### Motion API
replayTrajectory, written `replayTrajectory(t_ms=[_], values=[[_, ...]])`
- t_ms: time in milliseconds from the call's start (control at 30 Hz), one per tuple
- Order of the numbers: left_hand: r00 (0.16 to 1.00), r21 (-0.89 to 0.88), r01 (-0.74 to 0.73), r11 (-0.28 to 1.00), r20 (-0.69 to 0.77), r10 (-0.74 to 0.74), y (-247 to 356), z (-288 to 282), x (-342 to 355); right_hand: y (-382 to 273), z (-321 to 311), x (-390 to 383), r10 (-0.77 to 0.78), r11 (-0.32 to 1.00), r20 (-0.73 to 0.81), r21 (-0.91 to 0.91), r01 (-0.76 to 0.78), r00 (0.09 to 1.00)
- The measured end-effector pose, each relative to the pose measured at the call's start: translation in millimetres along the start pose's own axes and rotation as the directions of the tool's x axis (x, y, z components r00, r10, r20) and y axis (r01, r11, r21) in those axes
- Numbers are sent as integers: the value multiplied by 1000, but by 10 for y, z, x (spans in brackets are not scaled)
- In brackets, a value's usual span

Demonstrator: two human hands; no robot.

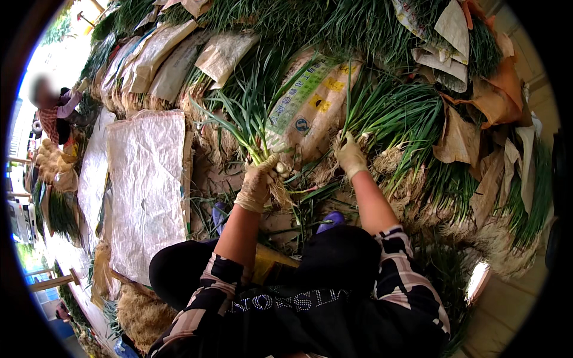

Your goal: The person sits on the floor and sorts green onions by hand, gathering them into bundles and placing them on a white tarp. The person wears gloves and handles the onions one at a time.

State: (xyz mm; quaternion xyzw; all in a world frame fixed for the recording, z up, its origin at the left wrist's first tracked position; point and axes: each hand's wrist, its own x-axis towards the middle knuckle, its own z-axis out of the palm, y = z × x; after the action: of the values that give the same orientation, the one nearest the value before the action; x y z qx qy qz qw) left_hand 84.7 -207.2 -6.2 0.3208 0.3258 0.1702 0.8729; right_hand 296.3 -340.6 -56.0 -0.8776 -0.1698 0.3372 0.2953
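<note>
My left hand [256,182], in a pale, dirt-stained glove, is closed round a bunch of spring onions [258,146] just above the bulbs. Its green leaves fan up and away, and white bulbs [280,168] and hairy roots hang by the fingers. To the right, my gloved right hand [351,156] has its fingers closed at the lower end of some spring onion stalks [348,113], at the left edge of a large heap of spring onions [412,119]. Between the hands and beyond them lies a printed woven sack [316,113].
A white woven sheet [146,191] lies at my left. More spring onions are stacked along the far side [286,24], partly under sacks [158,51]. Brown sacking [462,134] covers part of the right heap. A person [54,107] is at the far left. Purple shoes [330,221] show below my hands.
</note>
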Motion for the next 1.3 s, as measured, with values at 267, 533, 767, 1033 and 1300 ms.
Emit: replayTrajectory(t_ms=[267,533,767,1033,1300], values=[[978,-339,151,929,-87,-191,-151,-127,141,1119,625,-995,65,680,776,-495,541,628],[940,-460,336,822,219,-261,-380,-427,86,353,-615,-726,-104,967,294,254,27,950],[952,-107,169,980,273,-135,-212,28,0,453,186,-158,130,991,185,9,-133,974],[985,15,118,993,128,-119,-331,217,18,143,-45,-213,-179,759,282,649,-50,943],[962,-235,213,948,221,-161,-650,216,-23,-31,547,-256,-419,723,0,604,334,908]])
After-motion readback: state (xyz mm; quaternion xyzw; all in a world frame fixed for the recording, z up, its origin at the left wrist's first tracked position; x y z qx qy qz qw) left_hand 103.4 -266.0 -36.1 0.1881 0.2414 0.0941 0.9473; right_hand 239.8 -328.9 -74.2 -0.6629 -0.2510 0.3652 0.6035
